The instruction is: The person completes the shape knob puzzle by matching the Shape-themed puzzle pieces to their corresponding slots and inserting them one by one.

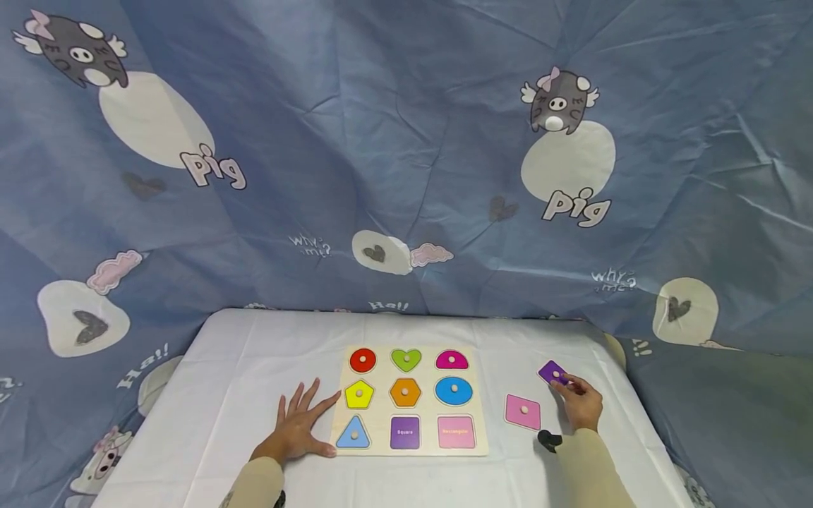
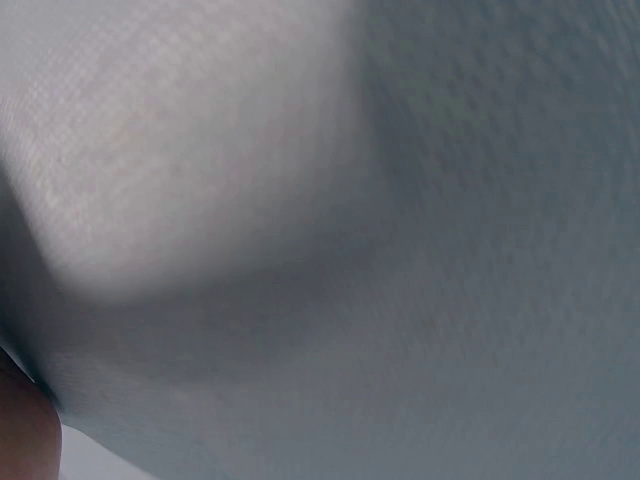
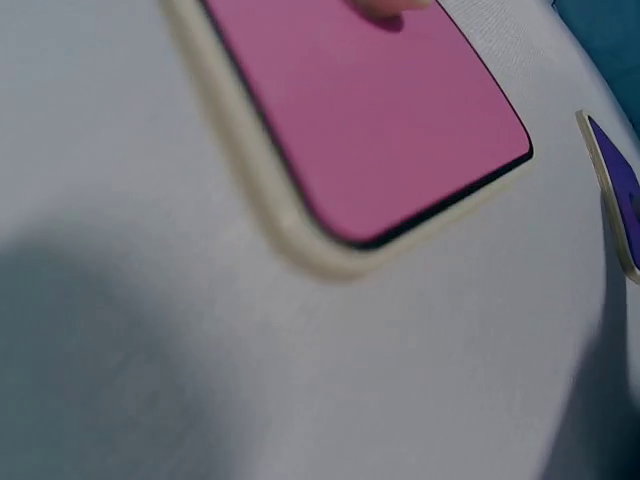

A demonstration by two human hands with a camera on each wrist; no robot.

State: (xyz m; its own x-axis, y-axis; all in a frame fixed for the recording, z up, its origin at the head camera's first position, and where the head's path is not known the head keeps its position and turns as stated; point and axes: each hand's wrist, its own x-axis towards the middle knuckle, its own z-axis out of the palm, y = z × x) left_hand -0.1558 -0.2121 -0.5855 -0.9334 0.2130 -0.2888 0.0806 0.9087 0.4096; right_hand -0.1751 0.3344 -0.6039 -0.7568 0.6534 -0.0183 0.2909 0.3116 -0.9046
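Observation:
A wooden shape puzzle board [image 1: 428,446] lies flat on the table, with several knobbed shapes in it. Its purple square recess [image 1: 405,439] and pink rectangle recess [image 1: 456,439] hold no piece. My left hand [image 1: 295,429] rests spread at the board's left side, thumb and index fingertips right at its edge. Off to the right, my right hand [image 1: 583,406] pinches the purple square piece [image 1: 549,367] near its lower right corner, knob upward. The pink rectangle piece [image 1: 517,416] lies between that hand and the board; it looms large in the right wrist view.
White cloth covers the table [image 1: 254,353]. Behind it and at both sides hangs a blue printed curtain [image 1: 394,141]. Pale, blurred fabric [image 2: 200,150] fills most of the left wrist view.

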